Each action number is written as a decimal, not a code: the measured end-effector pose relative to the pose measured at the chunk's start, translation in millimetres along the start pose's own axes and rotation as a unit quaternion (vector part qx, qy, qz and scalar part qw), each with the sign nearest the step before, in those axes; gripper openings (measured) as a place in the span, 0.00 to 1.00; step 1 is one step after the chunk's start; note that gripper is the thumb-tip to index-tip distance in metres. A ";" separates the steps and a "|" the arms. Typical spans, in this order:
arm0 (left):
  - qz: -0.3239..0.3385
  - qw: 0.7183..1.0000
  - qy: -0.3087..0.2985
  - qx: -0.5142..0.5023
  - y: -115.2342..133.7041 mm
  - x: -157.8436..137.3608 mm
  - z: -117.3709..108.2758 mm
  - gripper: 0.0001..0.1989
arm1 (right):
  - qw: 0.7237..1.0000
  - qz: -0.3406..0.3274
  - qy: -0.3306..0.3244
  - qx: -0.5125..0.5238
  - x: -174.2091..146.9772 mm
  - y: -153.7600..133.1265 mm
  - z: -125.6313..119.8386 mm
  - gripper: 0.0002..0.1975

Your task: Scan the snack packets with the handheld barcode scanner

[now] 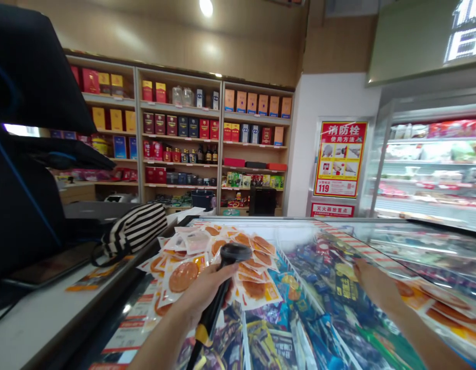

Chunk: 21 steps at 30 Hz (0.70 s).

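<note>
My left hand (216, 282) is wrapped round the handle of a black barcode scanner (214, 308), its head tilted up and away from me. Under and around the scanner head lies a spread of clear sealed packets (184, 276), each with a round, flat orange-brown piece of food. They rest on the glass top of a chest freezer (299, 231). Over the glass to the right is my right hand (370, 277); its fingers are turned away and blurred, and I cannot make out anything in them. Another pile of the same packets (449, 308) sits beside my right forearm.
Bagged frozen goods (272, 344) show through the glass, split by white wire dividers. At the left are a black checkout machine (25, 180), a striped pouch (137, 231) and a counter (37, 318). Shelves of boxes (179, 126) and a lit display fridge (434, 164) stand behind.
</note>
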<state>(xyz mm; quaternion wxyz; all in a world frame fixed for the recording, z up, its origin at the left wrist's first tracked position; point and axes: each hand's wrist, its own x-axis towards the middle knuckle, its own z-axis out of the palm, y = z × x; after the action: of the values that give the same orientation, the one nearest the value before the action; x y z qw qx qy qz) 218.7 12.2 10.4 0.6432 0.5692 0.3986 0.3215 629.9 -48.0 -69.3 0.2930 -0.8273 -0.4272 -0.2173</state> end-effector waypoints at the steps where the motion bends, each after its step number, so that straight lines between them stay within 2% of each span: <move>1: 0.005 1.000 -0.016 -0.014 0.0 -1.9 1.9 0.17 | 1.000 0.005 0.005 0.000 0.7 -7.3 -2.0 0.09; 3: 0.018 0.998 -0.043 -0.033 0.5 -6.4 5.3 0.16 | 1.000 0.015 0.004 0.023 2.4 -24.4 -2.1 0.10; 5: 0.024 0.996 -0.068 -0.044 1.5 -11.6 8.1 0.15 | 0.994 0.034 0.010 0.104 2.8 -43.4 2.8 0.11; 8: 0.018 0.992 -0.112 -0.055 3.3 -17.7 10.5 0.15 | 0.971 0.058 -0.004 0.231 -1.6 -71.1 12.7 0.12; 10: 0.009 0.989 -0.135 -0.061 3.5 -19.2 10.9 0.15 | 0.959 0.051 -0.008 0.280 -7.2 -85.8 16.2 0.12; 14: 0.006 0.985 -0.148 -0.085 2.5 -18.6 9.8 0.14 | 0.952 0.012 0.008 0.304 -17.6 -100.3 12.3 0.12; 21: 0.025 0.986 -0.137 -0.091 7.2 -24.1 12.1 0.14 | 0.949 0.006 0.038 0.312 -24.4 -104.8 4.6 0.12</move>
<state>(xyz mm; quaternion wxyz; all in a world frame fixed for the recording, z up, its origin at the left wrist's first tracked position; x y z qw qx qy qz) 218.1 -13.4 21.4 0.7326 0.5567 0.2615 0.2917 529.8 -10.5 -56.2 0.5540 -0.6882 -0.4570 -0.1026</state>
